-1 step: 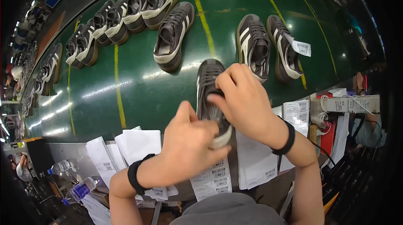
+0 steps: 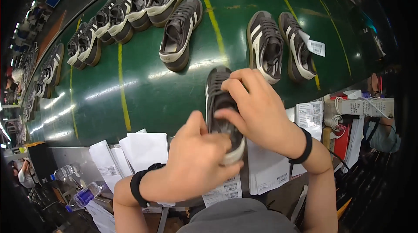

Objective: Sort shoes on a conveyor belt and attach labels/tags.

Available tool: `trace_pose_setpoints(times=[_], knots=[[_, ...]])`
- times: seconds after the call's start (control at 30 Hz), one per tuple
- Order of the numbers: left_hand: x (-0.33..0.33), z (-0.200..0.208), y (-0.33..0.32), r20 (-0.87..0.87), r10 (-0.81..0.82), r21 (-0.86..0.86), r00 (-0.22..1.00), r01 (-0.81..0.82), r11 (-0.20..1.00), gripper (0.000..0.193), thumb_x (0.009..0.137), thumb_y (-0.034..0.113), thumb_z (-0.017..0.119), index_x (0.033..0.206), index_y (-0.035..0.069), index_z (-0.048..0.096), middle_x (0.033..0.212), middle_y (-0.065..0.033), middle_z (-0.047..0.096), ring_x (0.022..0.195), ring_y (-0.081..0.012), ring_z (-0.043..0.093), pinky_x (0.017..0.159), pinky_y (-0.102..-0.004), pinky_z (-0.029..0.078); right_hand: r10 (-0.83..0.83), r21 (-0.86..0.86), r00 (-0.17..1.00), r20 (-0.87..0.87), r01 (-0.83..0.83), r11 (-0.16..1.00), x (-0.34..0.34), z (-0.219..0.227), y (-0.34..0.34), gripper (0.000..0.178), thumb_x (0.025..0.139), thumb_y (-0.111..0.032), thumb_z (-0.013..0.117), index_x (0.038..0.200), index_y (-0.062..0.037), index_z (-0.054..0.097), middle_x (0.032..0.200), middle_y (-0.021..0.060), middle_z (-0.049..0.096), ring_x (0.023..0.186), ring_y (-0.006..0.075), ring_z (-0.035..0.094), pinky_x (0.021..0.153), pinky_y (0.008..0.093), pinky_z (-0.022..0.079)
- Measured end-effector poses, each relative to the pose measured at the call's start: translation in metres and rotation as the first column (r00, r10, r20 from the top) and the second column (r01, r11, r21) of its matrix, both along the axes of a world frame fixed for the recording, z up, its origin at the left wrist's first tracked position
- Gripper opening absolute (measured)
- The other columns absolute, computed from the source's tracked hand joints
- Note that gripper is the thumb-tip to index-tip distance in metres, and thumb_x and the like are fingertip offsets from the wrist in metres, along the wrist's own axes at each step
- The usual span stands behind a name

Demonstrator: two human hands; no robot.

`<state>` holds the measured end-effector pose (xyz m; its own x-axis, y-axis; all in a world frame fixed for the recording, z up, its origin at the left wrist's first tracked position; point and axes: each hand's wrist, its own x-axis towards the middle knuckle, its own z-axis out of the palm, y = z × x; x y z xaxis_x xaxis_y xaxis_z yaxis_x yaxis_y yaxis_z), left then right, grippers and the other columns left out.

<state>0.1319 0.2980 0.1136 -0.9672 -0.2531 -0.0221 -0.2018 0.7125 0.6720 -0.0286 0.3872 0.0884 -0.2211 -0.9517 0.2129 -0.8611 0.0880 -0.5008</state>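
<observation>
A dark sneaker [image 2: 215, 86] with white side stripes and a white heel is between my hands, toe pointing away, at the near edge of the green table. My right hand [image 2: 263, 110] grips its right side near the laces and tongue, thumb at the opening. Curled around the heel end is my left hand [image 2: 197, 160], with its fingertips at the collar, partly hidden. Just beyond, a matching single sneaker [image 2: 182, 33] stands on the table. To the right is a pair, a left sneaker [image 2: 264, 46] and a right sneaker [image 2: 297, 50] with a white tag [image 2: 316, 47] attached.
Several more sneakers [image 2: 117, 20] line the far left of the green table [image 2: 152, 98], which has yellow lines. White paper sheets [image 2: 146, 148] and label sheets [image 2: 310, 113] lie along the near edge. Plastic bottles [image 2: 85, 194] stand lower left; white cables [image 2: 336, 121] hang at right.
The sneaker and both hands sit slightly lower and to the right in the picture. The view has shifted a little; both hands keep their hold.
</observation>
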Motion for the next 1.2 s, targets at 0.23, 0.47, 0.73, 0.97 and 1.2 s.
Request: trace_pose_setpoints(times=[0.23, 0.47, 0.73, 0.97, 1.2], knots=[[0.004, 0.035, -0.003, -0.042, -0.167, 0.115, 0.985, 0.17, 0.979, 0.035, 0.055, 0.028, 0.086, 0.068, 0.004, 0.064, 0.076, -0.0051, 0.071, 0.057, -0.0204, 0.041, 0.05, -0.0302, 0.037, 0.152, 0.033, 0.916, 0.372, -0.177, 0.984, -0.014, -0.004, -0.012, 0.01, 0.081, -0.006, 0.068, 0.086, 0.0021, 0.064, 0.062, 0.0127, 0.06, 0.056, 0.0286, 0.059, 0.055, 0.0368, 0.048], [0.005, 0.033, -0.013, -0.069, -0.218, 0.078, 0.974, 0.223, 0.972, 0.039, 0.056, 0.032, 0.087, 0.065, 0.007, 0.059, 0.088, -0.0113, 0.074, 0.057, -0.0201, 0.042, 0.05, -0.03, 0.038, -0.17, 0.336, 0.734, 0.658, -0.084, 0.938, -0.021, -0.003, -0.029, 0.008, 0.08, -0.004, 0.067, 0.078, 0.0033, 0.069, 0.059, 0.012, 0.06, 0.051, 0.0222, 0.058, 0.049, 0.0311, 0.043], [-0.051, -0.071, -0.139, -0.369, 0.0, -0.354, 0.929, -0.14, 0.925, 0.061, 0.061, 0.02, 0.086, 0.113, 0.004, 0.059, 0.127, -0.0139, 0.055, 0.105, -0.0335, 0.059, 0.082, -0.0408, 0.051, -0.029, 0.04, 0.933, -0.358, 0.047, 0.998, -0.085, 0.012, -0.038, 0.009, 0.083, -0.01, 0.067, 0.084, -0.0005, 0.068, 0.08, 0.0162, 0.068, 0.082, 0.0353, 0.066, 0.075, 0.0431, 0.053], [-0.069, -0.117, -0.18, -0.281, -0.106, -0.572, 0.954, -0.078, 0.816, 0.033, 0.061, 0.031, 0.082, 0.072, 0.004, 0.068, 0.139, -0.0095, 0.051, 0.097, -0.0299, 0.054, 0.08, -0.0391, 0.046, -0.046, 0.175, 0.983, -0.179, 0.078, 0.981, -0.052, 0.014, -0.071, 0.019, 0.088, -0.014, 0.062, 0.081, 0.0028, 0.065, 0.075, 0.0206, 0.066, 0.078, 0.0376, 0.066, 0.072, 0.0449, 0.053], [-0.069, -0.113, -0.175, -0.369, -0.051, -0.515, 0.928, -0.158, 0.842, 0.028, 0.067, 0.028, 0.078, 0.075, 0.003, 0.068, 0.095, -0.012, 0.071, 0.089, -0.0303, 0.054, 0.076, -0.0385, 0.047, -0.034, 0.145, 0.983, -0.179, 0.06, 0.988, -0.03, -0.019, -0.102, 0.019, 0.079, -0.011, 0.066, 0.092, 0.0016, 0.063, 0.09, 0.0181, 0.065, 0.089, 0.0352, 0.065, 0.074, 0.0454, 0.054]])
